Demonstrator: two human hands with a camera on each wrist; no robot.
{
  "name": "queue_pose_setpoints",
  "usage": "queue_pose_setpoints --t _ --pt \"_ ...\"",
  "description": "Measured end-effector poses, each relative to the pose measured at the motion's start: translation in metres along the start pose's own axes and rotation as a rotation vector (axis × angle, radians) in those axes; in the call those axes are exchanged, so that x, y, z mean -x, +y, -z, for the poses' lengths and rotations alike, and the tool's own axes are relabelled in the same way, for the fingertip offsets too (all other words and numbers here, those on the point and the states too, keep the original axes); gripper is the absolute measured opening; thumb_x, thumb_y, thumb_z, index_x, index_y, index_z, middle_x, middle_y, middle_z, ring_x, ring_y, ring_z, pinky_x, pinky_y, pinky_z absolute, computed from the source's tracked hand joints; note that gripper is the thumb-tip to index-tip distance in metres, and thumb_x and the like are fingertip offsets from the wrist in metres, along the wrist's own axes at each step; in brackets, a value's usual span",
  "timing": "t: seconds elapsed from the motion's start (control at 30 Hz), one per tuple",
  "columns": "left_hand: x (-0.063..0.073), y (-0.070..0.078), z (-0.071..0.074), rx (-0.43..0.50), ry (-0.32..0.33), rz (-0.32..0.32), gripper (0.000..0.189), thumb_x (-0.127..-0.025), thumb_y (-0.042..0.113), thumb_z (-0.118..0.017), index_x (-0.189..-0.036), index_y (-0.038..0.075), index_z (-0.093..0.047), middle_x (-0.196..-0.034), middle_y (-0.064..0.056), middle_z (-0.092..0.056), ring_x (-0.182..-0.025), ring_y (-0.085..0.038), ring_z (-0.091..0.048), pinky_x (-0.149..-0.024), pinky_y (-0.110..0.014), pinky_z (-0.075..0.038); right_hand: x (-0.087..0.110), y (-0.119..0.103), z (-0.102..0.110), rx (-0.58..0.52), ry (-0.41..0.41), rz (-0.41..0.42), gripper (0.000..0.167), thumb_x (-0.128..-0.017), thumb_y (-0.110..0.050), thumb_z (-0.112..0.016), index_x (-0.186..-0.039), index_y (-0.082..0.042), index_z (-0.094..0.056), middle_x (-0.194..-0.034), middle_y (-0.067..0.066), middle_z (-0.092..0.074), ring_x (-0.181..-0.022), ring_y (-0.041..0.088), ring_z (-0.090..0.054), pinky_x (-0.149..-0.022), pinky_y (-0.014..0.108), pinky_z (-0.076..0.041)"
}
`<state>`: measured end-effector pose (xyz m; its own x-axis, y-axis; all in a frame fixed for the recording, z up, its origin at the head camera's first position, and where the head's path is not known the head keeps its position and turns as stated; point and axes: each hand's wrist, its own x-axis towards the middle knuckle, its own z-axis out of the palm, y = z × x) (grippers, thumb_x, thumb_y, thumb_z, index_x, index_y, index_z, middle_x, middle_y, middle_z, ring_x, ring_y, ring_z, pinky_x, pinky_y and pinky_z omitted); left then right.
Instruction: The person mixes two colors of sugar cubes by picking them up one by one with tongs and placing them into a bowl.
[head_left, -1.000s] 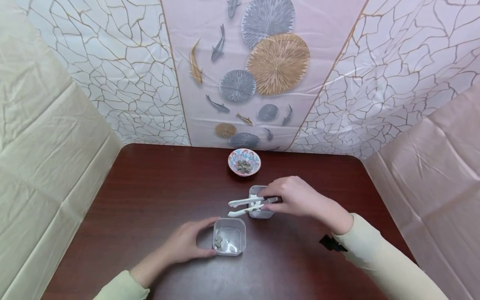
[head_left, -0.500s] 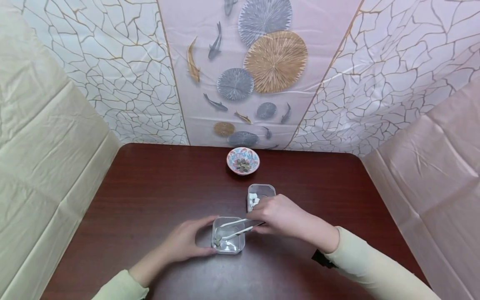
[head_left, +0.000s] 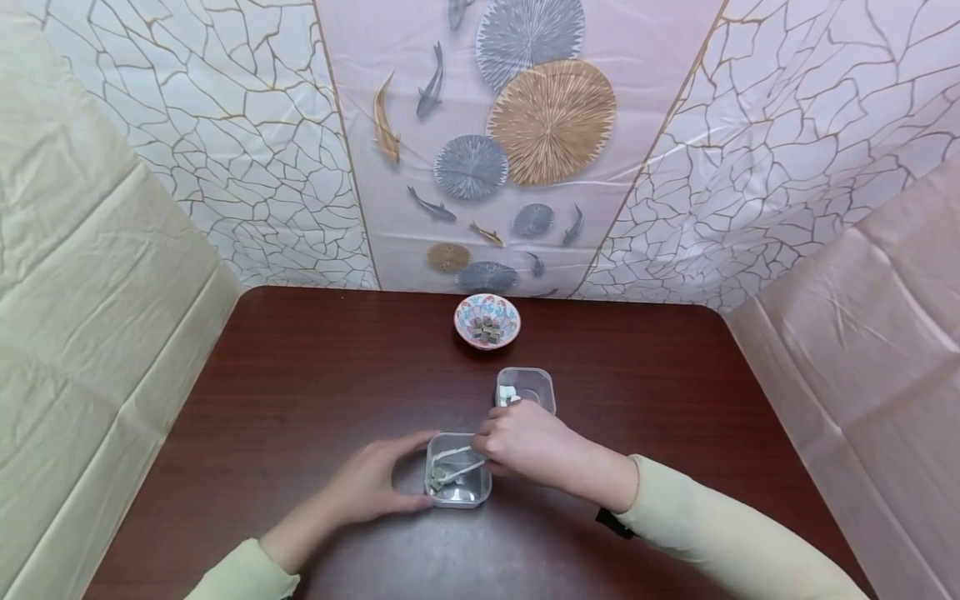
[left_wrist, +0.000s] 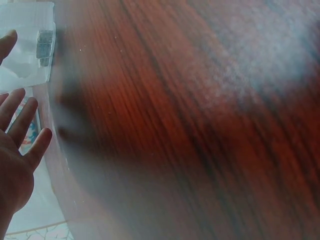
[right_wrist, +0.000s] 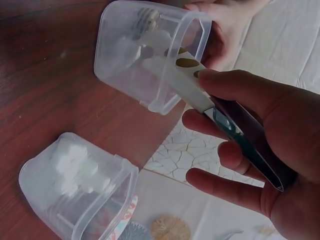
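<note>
In the head view, a clear plastic container (head_left: 459, 500) stands before me with a few small grey-brown blocks (head_left: 437, 478) at its left side. My left hand (head_left: 375, 479) rests against that side, thumb and index finger at its corners. In the left wrist view those fingers (left_wrist: 25, 120) look straight and spread. My right hand (head_left: 528, 442) holds white-tipped tongs (head_left: 461, 472), tips down inside the container near the blocks. The right wrist view shows the tongs' metal handle (right_wrist: 235, 135) between thumb and fingers. Whether the tips hold a block, I cannot tell.
Behind my right hand stands a second clear container (head_left: 536, 383) with white pieces (head_left: 507, 393), partly hidden. Farther back, a patterned bowl (head_left: 487, 310) holds several grey-brown blocks. Cloth-covered walls (head_left: 285, 167) enclose the dark wooden table (head_left: 322, 358) at the back and sides.
My right hand has brought the tongs from over the second container leftward and toward me, lowering the tips into the nearer container. My left hand has stayed in place.
</note>
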<state>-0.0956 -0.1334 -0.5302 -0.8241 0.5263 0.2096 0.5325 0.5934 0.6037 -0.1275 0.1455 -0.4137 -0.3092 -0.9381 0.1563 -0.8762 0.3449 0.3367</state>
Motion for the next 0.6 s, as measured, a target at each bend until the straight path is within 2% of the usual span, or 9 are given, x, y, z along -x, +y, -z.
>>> queue_pose_setpoints --t 0.6 --pt "0.0002 0.0016 -0.0005 0.007 0.005 -0.006 0.087 -0.078 0.046 -0.094 -0.152 0.017 -0.060 -0.138 -0.004 -0.073 -0.119 -0.026 -0.072 -0.099 -0.048 -0.059 -0.0032 -0.0060 -0.0038 0.072 0.008 -0.032 0.017 -0.077 -0.022 -0.082 -0.069 -0.026 -0.067 -0.070 -0.015 -0.066 -0.067 0.010 -0.064 -0.051 0.028 -0.049"
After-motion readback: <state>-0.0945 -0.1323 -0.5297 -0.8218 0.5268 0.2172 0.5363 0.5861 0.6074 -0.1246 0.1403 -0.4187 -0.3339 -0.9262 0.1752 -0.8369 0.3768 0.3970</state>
